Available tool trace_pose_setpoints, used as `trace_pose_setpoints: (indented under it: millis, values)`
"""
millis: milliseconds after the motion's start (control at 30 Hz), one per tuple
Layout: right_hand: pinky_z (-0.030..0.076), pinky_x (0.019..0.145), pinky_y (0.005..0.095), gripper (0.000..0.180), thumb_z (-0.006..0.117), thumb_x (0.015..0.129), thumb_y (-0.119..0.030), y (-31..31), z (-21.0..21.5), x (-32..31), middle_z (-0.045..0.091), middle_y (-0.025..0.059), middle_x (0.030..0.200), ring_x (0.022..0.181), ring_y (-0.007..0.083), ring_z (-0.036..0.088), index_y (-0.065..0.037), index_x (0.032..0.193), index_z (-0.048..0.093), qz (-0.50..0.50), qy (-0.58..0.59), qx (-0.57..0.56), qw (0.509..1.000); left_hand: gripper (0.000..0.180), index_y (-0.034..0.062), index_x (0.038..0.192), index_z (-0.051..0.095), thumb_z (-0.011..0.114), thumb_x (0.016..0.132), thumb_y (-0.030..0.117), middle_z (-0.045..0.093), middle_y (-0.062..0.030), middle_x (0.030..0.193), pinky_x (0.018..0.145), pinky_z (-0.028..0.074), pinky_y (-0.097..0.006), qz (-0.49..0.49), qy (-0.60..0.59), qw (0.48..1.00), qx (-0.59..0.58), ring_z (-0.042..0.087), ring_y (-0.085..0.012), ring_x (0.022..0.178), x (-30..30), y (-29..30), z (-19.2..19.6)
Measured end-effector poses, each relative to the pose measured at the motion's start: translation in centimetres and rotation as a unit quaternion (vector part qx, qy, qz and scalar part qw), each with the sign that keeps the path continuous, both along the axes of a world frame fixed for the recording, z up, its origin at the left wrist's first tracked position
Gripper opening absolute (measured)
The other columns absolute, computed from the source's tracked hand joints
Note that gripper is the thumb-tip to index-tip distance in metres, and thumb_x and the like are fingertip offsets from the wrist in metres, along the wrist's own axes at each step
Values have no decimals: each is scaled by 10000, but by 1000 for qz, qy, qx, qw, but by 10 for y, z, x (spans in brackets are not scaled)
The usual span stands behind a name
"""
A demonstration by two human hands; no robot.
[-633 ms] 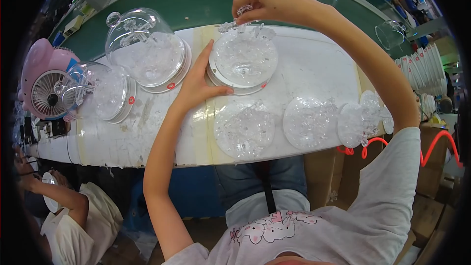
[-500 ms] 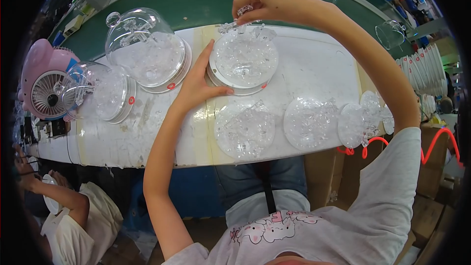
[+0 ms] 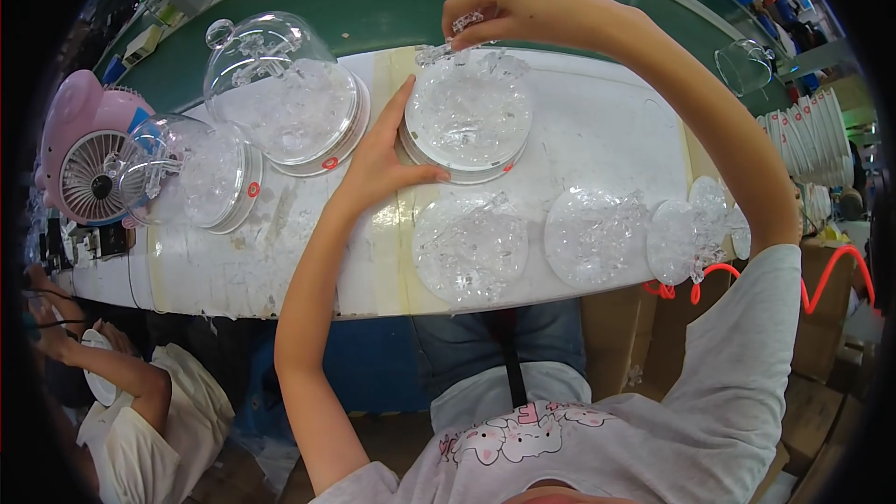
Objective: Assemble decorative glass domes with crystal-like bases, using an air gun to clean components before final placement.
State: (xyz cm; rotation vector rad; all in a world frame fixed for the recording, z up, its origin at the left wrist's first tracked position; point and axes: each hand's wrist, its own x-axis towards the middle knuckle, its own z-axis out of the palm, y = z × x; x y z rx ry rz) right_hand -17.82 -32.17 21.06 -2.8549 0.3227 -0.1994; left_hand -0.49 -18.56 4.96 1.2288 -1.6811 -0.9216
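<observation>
I have the right hand pinching a clear ornament at the far rim of the round white base, near the desk's far edge; the left hand spreads wide alongside. If the base slips, I judge the ornament could snap.

You have four clear knobbed domes across the upper half, three round white bases from left to centre, at least four clear discs from lower centre to right, one pink fan far left.
</observation>
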Motion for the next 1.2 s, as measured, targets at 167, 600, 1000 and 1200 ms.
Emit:
trace_pose_setpoints:
  millis: [167, 600, 1000, 1200]
  values:
    - [489, 610, 262, 166, 650, 807, -207, 5, 4, 2, 644, 87, 716, 626, 194, 610, -42, 825, 666, -33, 30, 7, 999, 1177, 32, 1419, 173, 856, 472, 172, 266, -156, 1439, 1093, 196, -327, 4, 13, 1000, 6, 277, -250, 1323, -1, 0, 1]
    - [492, 616, 266, 171, 634, 821, -202, 2, 4, 6, 635, 91, 730, 650, 191, 610, -33, 844, 653, 27, 56, 11, 998, 1182, 10, 1401, 204, 870, 466, 293, 295, -187, 1419, 1068, 261, -338, 8, -3, 1000, -10, 324, -286, 1300, 0, -1, -5]
    - [500, 628, 287, 149, 629, 820, -185, -1, -5, 10, 642, 91, 753, 678, 207, 626, -40, 851, 640, 47, 50, 9, 998, 1117, 14, 1395, 238, 857, 481, 188, 274, -149, 1435, 1096, 190, -342, 2, -12, 1000, 12, 263, -252, 1328, 1, 0, -2]
    - [493, 727, 309, 222, 647, 804, -223, -7, -16, 4, 652, 76, 874, 803, 219, 625, -81, 974, 627, 16, 42, 30, 999, 1099, 9, 1373, 280, 855, 487, 311, 267, -204, 1430, 1085, 228, -352, 8, -51, 998, -34, 263, -304, 1331, 5, -4, -9]
